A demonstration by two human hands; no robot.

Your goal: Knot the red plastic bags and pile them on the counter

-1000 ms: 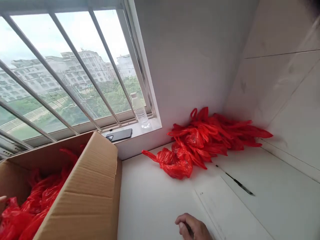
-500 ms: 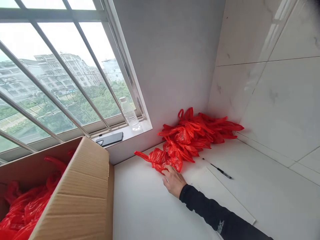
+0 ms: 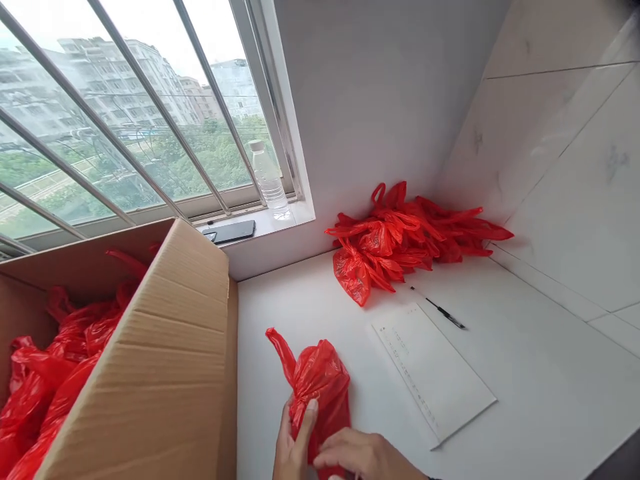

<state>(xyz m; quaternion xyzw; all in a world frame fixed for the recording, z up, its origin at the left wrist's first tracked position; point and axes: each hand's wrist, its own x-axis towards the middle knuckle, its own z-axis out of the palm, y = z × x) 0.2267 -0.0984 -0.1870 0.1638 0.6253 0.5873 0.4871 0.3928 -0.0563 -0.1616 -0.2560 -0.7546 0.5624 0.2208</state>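
Near the bottom of the view, a knotted red plastic bag (image 3: 323,377) is held just above the white tabletop, one twisted handle pointing up to the left. My left hand (image 3: 291,443) is wrapped round its gathered neck, thumb on the front. My right hand (image 3: 361,453) is at the lower right side of the bag, fingers bent against the plastic. Whether those fingers grip it is partly hidden at the frame's bottom edge. Farther back, against the wall, lies a pile of similar red plastic bags (image 3: 395,233).
An open cardboard box (image 3: 170,360) with red bags in it stands at left. A notepad (image 3: 440,373) and a black pen (image 3: 445,312) lie on the white table (image 3: 545,347) to the right. On the windowsill are a phone (image 3: 233,231) and a clear bottle (image 3: 270,180).
My right hand has come back from the pile, and one red bag has left it toward me. My left hand has entered and holds that bag. The view has tilted down, and the notepad is uncovered.
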